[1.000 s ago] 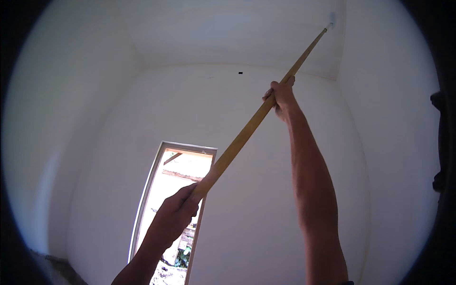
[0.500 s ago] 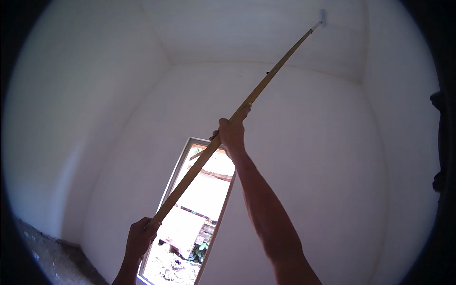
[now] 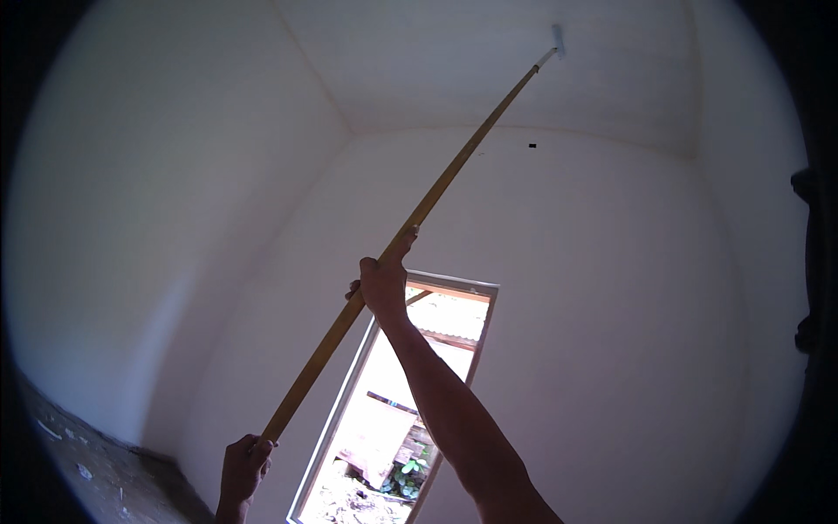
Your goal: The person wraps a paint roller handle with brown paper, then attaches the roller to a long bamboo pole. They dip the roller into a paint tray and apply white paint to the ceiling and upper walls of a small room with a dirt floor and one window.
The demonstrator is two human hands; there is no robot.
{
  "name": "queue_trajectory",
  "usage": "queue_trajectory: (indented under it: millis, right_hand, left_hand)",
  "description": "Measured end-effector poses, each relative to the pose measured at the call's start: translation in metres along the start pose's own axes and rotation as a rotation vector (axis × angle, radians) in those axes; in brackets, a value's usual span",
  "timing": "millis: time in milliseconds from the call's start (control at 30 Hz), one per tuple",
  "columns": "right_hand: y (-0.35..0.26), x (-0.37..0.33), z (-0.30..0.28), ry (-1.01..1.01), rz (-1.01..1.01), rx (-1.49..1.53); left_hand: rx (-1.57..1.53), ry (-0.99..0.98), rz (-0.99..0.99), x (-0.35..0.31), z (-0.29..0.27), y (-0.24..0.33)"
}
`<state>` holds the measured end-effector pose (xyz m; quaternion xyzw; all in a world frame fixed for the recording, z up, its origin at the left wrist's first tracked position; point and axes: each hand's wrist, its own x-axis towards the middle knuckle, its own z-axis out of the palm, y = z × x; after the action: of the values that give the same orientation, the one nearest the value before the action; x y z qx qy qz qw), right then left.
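Farthest left, a pale wall (image 3: pixel 148 227) fills the side from ten down past nine o'clock. At its foot, near eight o'clock, lies a grey strip of floor (image 3: pixel 118 476) with a few whitish scraps (image 3: pixel 85 472) on it.

At seven o'clock is the left hand (image 3: pixel 244 470), its grip closed around the low end of a long yellow-brown pole (image 3: pixel 471 144). The pole slants from there, passing just left of centre, up toward one o'clock.

Partway along it, a little off centre toward eight o'clock, the right hand (image 3: pixel 382 281) has its grip wrapped around the shaft, with one finger reaching along it toward one o'clock. The right forearm (image 3: pixel 467 424) comes in from five o'clock.

Behind that forearm, around six o'clock, stands a tall framed opening (image 3: pixel 454 280), its top leaning toward one o'clock. Through it are bright daylight, the edge of a corrugated roof (image 3: pixel 449 337) and a leafy green plant (image 3: pixel 406 476).

The pale far wall (image 3: pixel 602 323) spreads behind all this, with a small black rectangular patch (image 3: pixel 532 146) between one and two o'clock. Above it, at twelve, is the whitish ceiling (image 3: pixel 436 61).

At one o'clock, the pole's far end carries a pale bluish paint roller (image 3: pixel 559 41), seen against the ceiling; whether it touches cannot be told.

The right wall (image 3: pixel 751 218) rises toward two and three o'clock, and a dark shape (image 3: pixel 807 262), too dim to identify, sits at the rim at three.
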<state>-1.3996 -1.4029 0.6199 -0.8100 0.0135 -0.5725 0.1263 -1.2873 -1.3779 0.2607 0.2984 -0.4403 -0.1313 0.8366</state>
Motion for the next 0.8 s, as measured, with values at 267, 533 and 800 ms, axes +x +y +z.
queue_trajectory:
  millis: [267, 533, 800]
  right_hand:
    - [0.0, 0.007, -0.001, -0.052, 0.042, 0.091]
    - [-0.004, 0.007, -0.017, -0.145, 0.038, 0.169]
    - [-0.033, -0.011, -0.047, -0.206, -0.028, 0.223]
  left_hand:
    - [0.087, 0.132, -0.044, -0.021, 0.013, 0.012]
    - [0.197, 0.206, -0.006, -0.059, 0.039, 0.006]
    - [0.231, 0.311, 0.026, -0.131, 0.089, 0.036]
